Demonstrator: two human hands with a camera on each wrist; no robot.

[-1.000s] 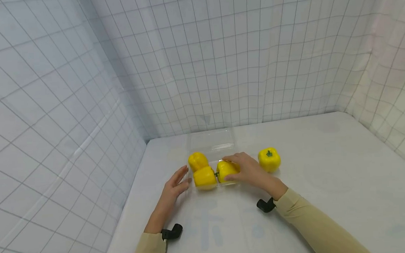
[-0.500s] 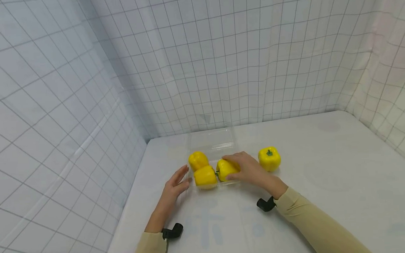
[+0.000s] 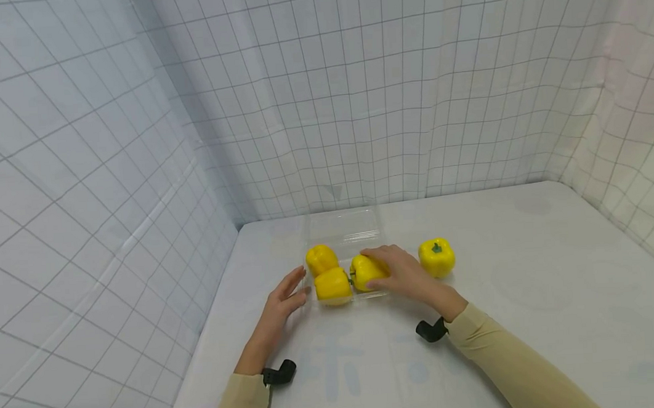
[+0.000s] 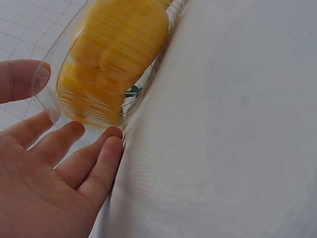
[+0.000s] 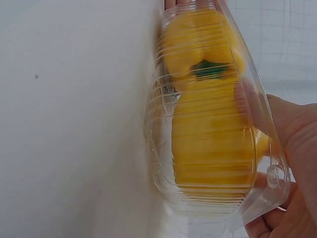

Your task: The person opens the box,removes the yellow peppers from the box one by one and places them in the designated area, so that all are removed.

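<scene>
A clear plastic clamshell box (image 3: 365,295) stands on the table with its lid (image 3: 343,224) laid back behind it. Inside, one yellow bell pepper (image 3: 321,260) is at the back left and another (image 3: 333,285) at the front left. My right hand (image 3: 408,277) grips a third yellow bell pepper (image 3: 366,273) in the front right of the box, thumb and fingers around it. On the left, my left hand (image 3: 279,300) has its fingers loosely extended; in the left wrist view the fingertips (image 4: 74,128) are at the box's corner and wall.
A further yellow bell pepper (image 3: 436,258), stem up, sits on the white table (image 3: 531,279) to the right of the box. White gridded curtains (image 3: 355,104) rise behind the table and along both sides.
The bell pepper in my right hand has turned slightly, its stem shifting a little towards the back. Both hands have stayed nearly in place.
</scene>
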